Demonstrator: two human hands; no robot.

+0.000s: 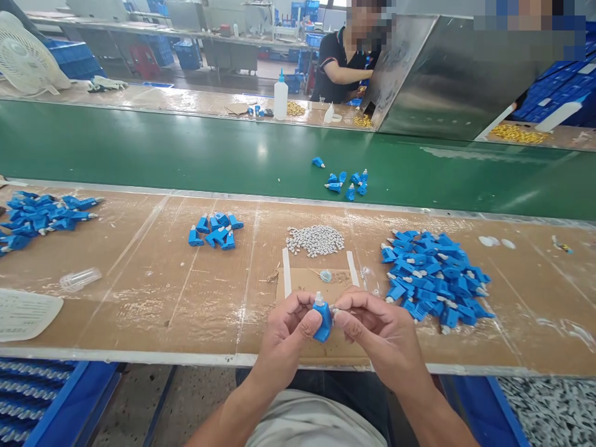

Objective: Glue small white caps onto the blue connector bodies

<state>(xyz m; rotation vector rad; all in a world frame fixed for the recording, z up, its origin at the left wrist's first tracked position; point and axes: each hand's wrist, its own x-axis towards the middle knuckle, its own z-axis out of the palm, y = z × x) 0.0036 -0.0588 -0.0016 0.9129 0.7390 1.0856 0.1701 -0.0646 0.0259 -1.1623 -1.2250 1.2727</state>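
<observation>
Both hands [335, 326] pinch blue connector [323, 321] between them

The blue connector [322, 321] looks like smooth matt plastic with a white tip. Beyond it, the bench [153, 292] is brown cardboard under glossy, scuffed tape. Beyond the bench, the green belt [186, 149] shows a slight sheen beneath a brushed metal chute [442, 74].

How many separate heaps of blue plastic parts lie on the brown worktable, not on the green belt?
3: a large heap at right, a small heap left of centre, and one heap at the far left edge, partly cut off.
</observation>
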